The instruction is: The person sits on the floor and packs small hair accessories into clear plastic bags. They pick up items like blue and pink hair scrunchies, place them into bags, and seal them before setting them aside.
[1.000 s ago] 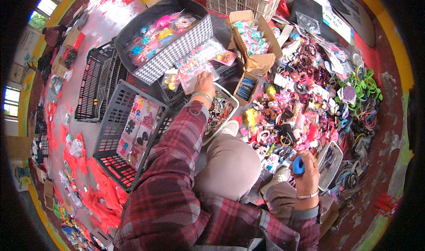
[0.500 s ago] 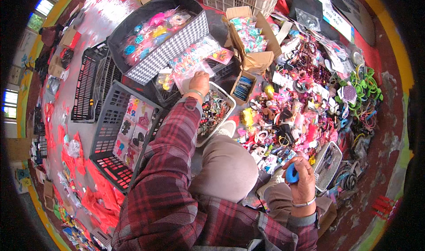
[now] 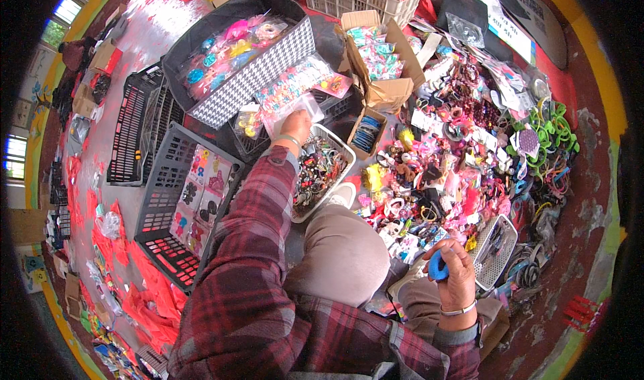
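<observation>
At the far left a grey crate (image 3: pixel 176 205) of carded clips lies tilted on the floor, untouched. Just right of it, the left hand (image 3: pixel 295 123) has been moved slightly up and away from the white basket (image 3: pixel 343 153) since a second ago, its grip now closed on a clear packet (image 3: pixel 295 107) lifted toward the black tray (image 3: pixel 236 143) (the sorting seems under way). Further right, the heap of hair ties (image 3: pixel 456 158) is unchanged. The right hand (image 3: pixel 457 276) has been drawn back toward the knee, its grip kept closed round a blue ring (image 3: pixel 438 267).
</observation>
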The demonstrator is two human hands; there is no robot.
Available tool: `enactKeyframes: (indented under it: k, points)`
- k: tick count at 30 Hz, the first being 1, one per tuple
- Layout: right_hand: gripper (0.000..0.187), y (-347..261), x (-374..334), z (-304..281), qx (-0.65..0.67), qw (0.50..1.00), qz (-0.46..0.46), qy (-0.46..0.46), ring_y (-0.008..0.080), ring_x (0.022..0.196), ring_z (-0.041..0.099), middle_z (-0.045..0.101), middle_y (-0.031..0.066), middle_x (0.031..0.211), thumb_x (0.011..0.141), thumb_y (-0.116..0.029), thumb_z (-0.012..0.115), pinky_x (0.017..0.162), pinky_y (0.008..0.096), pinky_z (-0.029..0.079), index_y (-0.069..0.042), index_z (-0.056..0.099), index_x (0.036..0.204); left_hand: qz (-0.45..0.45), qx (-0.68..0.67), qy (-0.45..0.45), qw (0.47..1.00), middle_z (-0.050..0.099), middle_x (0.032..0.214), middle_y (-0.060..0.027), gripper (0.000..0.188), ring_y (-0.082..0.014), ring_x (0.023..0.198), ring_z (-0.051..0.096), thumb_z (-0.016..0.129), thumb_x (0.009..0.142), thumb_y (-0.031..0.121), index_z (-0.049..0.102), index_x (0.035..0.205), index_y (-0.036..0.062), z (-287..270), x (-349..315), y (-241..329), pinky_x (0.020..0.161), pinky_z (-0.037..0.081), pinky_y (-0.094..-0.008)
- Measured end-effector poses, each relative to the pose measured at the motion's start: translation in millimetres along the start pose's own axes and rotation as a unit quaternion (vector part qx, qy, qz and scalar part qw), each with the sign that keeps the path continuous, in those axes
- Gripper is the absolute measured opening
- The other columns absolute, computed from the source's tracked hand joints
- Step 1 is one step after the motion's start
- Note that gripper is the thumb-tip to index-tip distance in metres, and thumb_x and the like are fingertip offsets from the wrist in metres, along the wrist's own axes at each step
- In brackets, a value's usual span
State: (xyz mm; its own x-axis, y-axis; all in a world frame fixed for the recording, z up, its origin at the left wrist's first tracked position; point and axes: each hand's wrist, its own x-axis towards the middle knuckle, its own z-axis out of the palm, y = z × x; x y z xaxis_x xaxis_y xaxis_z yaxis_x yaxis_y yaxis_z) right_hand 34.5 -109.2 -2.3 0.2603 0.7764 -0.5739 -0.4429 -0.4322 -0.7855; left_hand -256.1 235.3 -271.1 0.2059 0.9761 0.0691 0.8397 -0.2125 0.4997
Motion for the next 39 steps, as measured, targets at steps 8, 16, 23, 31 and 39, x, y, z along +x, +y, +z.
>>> enactKeyframes:
  k: [8,16,23,31,39]
  points:
    - [0.013,-2,-1,5,-0.012,1.000,0.011,0.006,0.0144,0.058,0.057,0.063,0.0092,0.075,0.085,-0.017,0.054,0.053,0.0234,0.044,-0.005,0.058,0.086,-0.069,-0.152,-0.049,0.985,0.060,0.069,-0.0127,0.015,-0.0269,0.067,0.058,0.067,0.068,0.018,0.058,0.071,0.0060,-8,3,-9,0.062,0.045,-0.0354]
    - [0.012,2,0,3,-0.012,1.000,0.021,-0.001,0.0151,0.059,0.058,0.063,0.0093,0.075,0.085,-0.016,0.053,0.053,0.0236,0.044,-0.005,0.058,0.088,-0.071,-0.196,-0.083,0.974,0.060,0.069,-0.0112,0.012,-0.0218,0.065,0.057,0.065,0.070,0.016,0.059,0.074,0.0057,1,7,-25,0.061,0.044,-0.0334]
    - [0.011,1,0,4,-0.008,1.000,0.026,-0.008,0.0157,0.059,0.057,0.062,0.0096,0.076,0.085,-0.016,0.054,0.054,0.0233,0.044,-0.005,0.058,0.088,-0.052,-0.246,-0.089,0.964,0.059,0.070,-0.0138,0.012,-0.0243,0.066,0.055,0.060,0.075,0.017,0.059,0.078,0.0050,8,11,-38,0.063,0.044,-0.0340]
    - [0.012,3,0,4,-0.021,0.999,0.021,-0.010,0.0148,0.061,0.057,0.062,0.0083,0.075,0.085,-0.016,0.053,0.056,0.0234,0.044,-0.004,0.057,0.088,-0.079,-0.140,-0.004,0.987,0.059,0.079,-0.0189,0.014,-0.0345,0.079,0.057,0.052,0.078,0.018,0.058,0.084,0.0059,-15,0,10,0.069,0.045,-0.0395]
    - [0.011,25,83,17,-0.138,0.982,0.031,-0.124,0.0134,0.059,0.054,0.058,0.0062,0.069,0.076,-0.001,0.046,0.055,0.0243,0.043,0.000,0.057,0.073,0.013,-0.048,0.145,0.988,0.058,0.084,-0.0165,0.008,-0.0364,0.081,0.053,0.055,0.076,0.011,0.057,0.080,0.0051,-19,-12,37,0.072,0.043,-0.0432]
